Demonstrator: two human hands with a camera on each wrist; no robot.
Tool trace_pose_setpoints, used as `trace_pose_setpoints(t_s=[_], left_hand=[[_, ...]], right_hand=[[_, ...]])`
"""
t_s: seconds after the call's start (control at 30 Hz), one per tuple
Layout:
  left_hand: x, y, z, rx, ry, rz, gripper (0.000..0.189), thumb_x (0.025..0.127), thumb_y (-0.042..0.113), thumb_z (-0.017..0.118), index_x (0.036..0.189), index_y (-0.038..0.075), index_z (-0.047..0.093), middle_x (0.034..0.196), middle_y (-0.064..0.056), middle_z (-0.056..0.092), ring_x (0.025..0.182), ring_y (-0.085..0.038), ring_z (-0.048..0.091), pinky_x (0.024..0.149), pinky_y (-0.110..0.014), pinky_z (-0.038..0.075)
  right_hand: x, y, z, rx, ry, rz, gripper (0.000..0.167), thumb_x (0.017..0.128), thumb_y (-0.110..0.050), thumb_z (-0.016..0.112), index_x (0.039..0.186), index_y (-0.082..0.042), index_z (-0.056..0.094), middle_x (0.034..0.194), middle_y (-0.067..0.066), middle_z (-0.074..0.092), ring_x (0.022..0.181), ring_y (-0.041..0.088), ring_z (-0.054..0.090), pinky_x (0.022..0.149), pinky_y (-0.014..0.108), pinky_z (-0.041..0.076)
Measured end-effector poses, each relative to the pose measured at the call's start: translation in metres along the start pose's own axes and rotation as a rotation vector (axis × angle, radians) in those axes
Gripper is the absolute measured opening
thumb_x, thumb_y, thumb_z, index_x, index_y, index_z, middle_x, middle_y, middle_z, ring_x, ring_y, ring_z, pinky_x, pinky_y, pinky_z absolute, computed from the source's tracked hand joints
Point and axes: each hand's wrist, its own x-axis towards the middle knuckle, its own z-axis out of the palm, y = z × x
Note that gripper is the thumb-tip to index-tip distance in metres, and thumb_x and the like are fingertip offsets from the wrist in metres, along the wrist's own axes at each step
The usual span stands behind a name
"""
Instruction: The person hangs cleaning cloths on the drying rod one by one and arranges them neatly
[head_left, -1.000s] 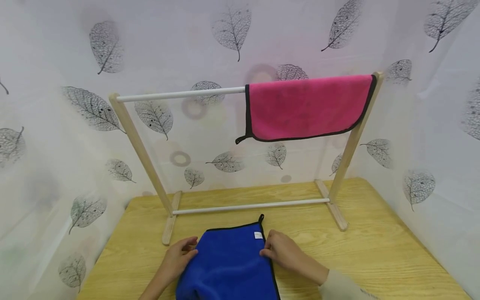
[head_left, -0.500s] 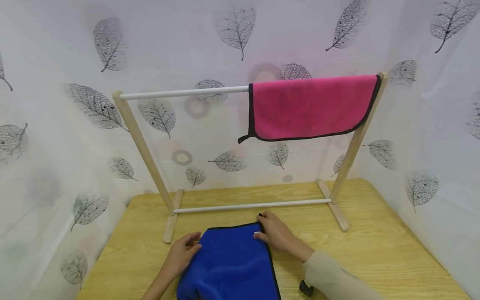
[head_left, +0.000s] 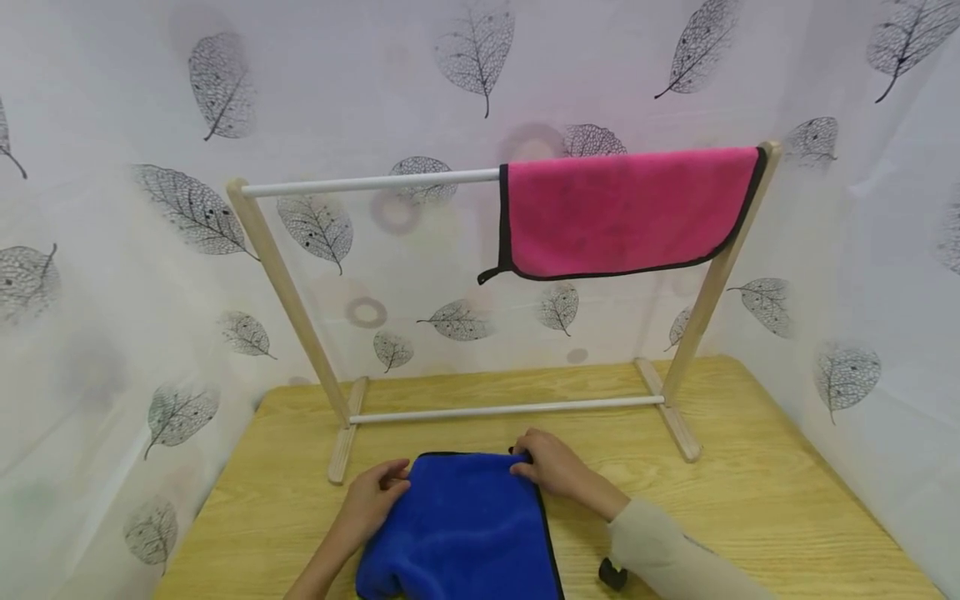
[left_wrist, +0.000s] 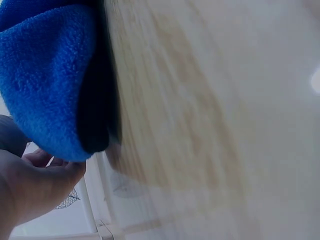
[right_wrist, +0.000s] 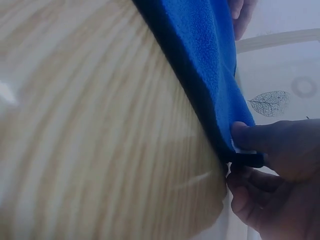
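Observation:
A blue towel (head_left: 465, 525) with black edging lies on the table in the head view, its near part loosely bunched. My right hand (head_left: 557, 467) pinches its far right corner between thumb and fingers. In the right wrist view that hand (right_wrist: 280, 175) has its thumb on the blue face, by the black edging (right_wrist: 200, 110). My left hand (head_left: 371, 500) touches the towel's left edge with relaxed fingers, thumb and forefinger apart. In the left wrist view, a rounded fold of the towel (left_wrist: 45, 80) partly hides this hand's fingers (left_wrist: 55, 175).
Behind the towel stands a rack with wooden legs (head_left: 288, 296) and a white top bar (head_left: 375, 182). A pink towel (head_left: 630, 217) with black edging hangs over the bar's right half. A leaf-patterned curtain (head_left: 450, 258) surrounds the wooden table (head_left: 750, 483). A small black object (head_left: 612, 573) shows beside the right sleeve.
My right hand has moved up the towel's right edge to its far corner and taken hold there, covering the white tag and most of the loop. The left hand stays at the left edge.

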Motion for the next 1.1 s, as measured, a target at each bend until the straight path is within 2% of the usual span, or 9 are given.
trace_pose_setpoints(t_s=[0.17, 0.33, 0.6, 0.73, 0.93, 1.0, 1.1], left_hand=[[0.004, 0.003, 0.002, 0.049, -0.016, -0.027, 0.032, 0.097, 0.01, 0.072, 0.12, -0.01, 0.07, 0.107, -0.015, 0.074, 0.099, -0.03, 0.071, 0.086, -0.041, 0.058], [0.007, 0.006, 0.003, 0.079, -0.029, -0.039, 0.029, 0.097, 0.01, 0.071, 0.118, -0.01, 0.071, 0.107, -0.017, 0.075, 0.1, -0.033, 0.071, 0.087, -0.046, 0.058], [0.004, 0.023, 0.009, 0.041, -0.003, -0.011, 0.022, 0.094, 0.008, 0.074, 0.113, -0.002, 0.077, 0.102, -0.01, 0.076, 0.093, -0.023, 0.071, 0.078, -0.033, 0.057], [-0.003, 0.036, 0.014, 0.01, 0.049, 0.043, 0.015, 0.092, 0.006, 0.077, 0.107, 0.002, 0.078, 0.093, -0.004, 0.075, 0.083, -0.016, 0.067, 0.07, -0.026, 0.055], [-0.013, 0.054, 0.023, 0.013, 0.13, 0.226, 0.015, 0.084, -0.002, 0.082, 0.094, 0.008, 0.077, 0.085, 0.003, 0.07, 0.072, -0.008, 0.061, 0.061, -0.022, 0.052], [-0.015, 0.055, 0.028, 0.036, 0.12, 0.259, 0.018, 0.082, -0.004, 0.084, 0.09, 0.01, 0.076, 0.084, 0.004, 0.069, 0.072, -0.007, 0.059, 0.06, -0.022, 0.051], [-0.018, 0.051, 0.035, 0.049, 0.042, 0.254, 0.015, 0.082, 0.0, 0.085, 0.087, 0.01, 0.074, 0.082, 0.005, 0.067, 0.071, -0.006, 0.058, 0.062, -0.023, 0.051]], right_hand=[[-0.004, 0.004, 0.0, 0.033, 0.04, -0.015, 0.013, 0.091, -0.016, 0.081, 0.098, -0.006, 0.075, 0.09, 0.002, 0.067, 0.08, 0.015, 0.061, 0.071, 0.033, 0.054], [-0.009, 0.007, -0.004, 0.045, 0.051, -0.019, 0.014, 0.092, -0.019, 0.081, 0.099, -0.007, 0.076, 0.094, 0.0, 0.068, 0.083, 0.015, 0.063, 0.072, 0.032, 0.055], [-0.02, 0.009, -0.014, 0.059, 0.055, 0.005, 0.016, 0.092, -0.021, 0.08, 0.099, -0.007, 0.075, 0.094, 0.001, 0.068, 0.081, 0.012, 0.061, 0.069, 0.03, 0.053], [-0.023, 0.011, -0.018, 0.058, 0.058, 0.015, 0.014, 0.092, -0.02, 0.081, 0.096, -0.008, 0.074, 0.093, 0.0, 0.068, 0.079, 0.01, 0.059, 0.067, 0.029, 0.052], [-0.026, 0.013, -0.022, 0.067, 0.071, 0.024, 0.013, 0.091, -0.019, 0.082, 0.093, -0.009, 0.074, 0.093, 0.001, 0.068, 0.078, 0.01, 0.059, 0.065, 0.028, 0.051], [-0.027, 0.014, -0.023, 0.066, 0.07, 0.025, 0.013, 0.09, -0.019, 0.082, 0.094, -0.008, 0.074, 0.093, 0.001, 0.068, 0.078, 0.009, 0.059, 0.065, 0.028, 0.051], [-0.028, 0.015, -0.024, 0.069, 0.066, 0.023, 0.014, 0.09, -0.018, 0.082, 0.095, -0.008, 0.074, 0.092, 0.0, 0.068, 0.077, 0.008, 0.058, 0.065, 0.028, 0.05]])
